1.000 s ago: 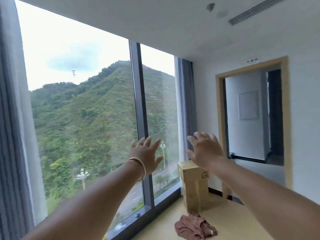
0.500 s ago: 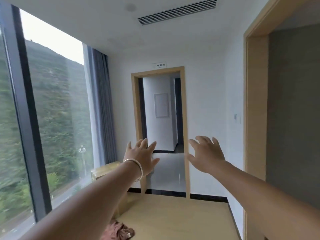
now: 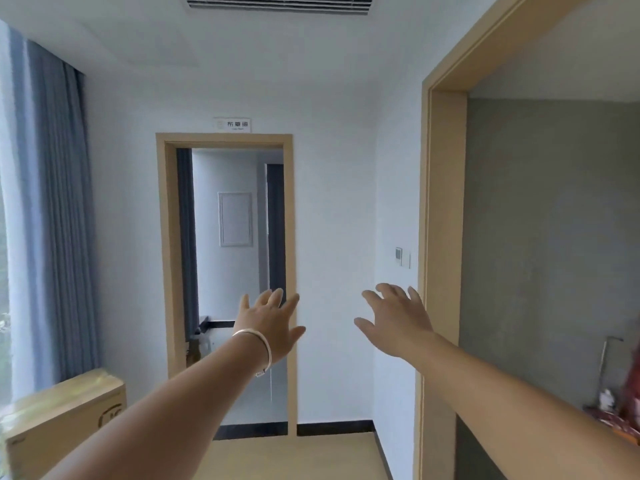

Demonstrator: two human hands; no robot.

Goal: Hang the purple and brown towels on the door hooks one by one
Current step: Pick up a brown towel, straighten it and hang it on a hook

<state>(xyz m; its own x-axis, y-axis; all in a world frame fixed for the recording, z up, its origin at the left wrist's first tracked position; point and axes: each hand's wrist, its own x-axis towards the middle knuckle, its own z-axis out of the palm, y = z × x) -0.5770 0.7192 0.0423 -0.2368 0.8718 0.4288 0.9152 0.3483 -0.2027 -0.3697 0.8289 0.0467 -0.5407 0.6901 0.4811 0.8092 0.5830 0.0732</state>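
Note:
Both my arms reach forward at chest height with nothing in them. My left hand (image 3: pixel 268 325), with a bracelet on the wrist, has its fingers spread in front of a far doorway (image 3: pixel 227 271). My right hand (image 3: pixel 394 322) is also spread, beside a near wooden door frame (image 3: pixel 440 237) on the right. No towel and no door hook shows in this view.
A cardboard box (image 3: pixel 59 414) stands at the lower left under grey curtains (image 3: pixel 52 209). A wall switch (image 3: pixel 401 257) sits by the near frame. Through the right opening are a grey wall (image 3: pixel 547 237) and some reddish items (image 3: pixel 623 414) at the edge. The floor (image 3: pixel 294 455) is light wood.
The view has swung right, from the window to the doorways. The brown towel on the floor has dropped out of sight. Both hands stay raised and spread.

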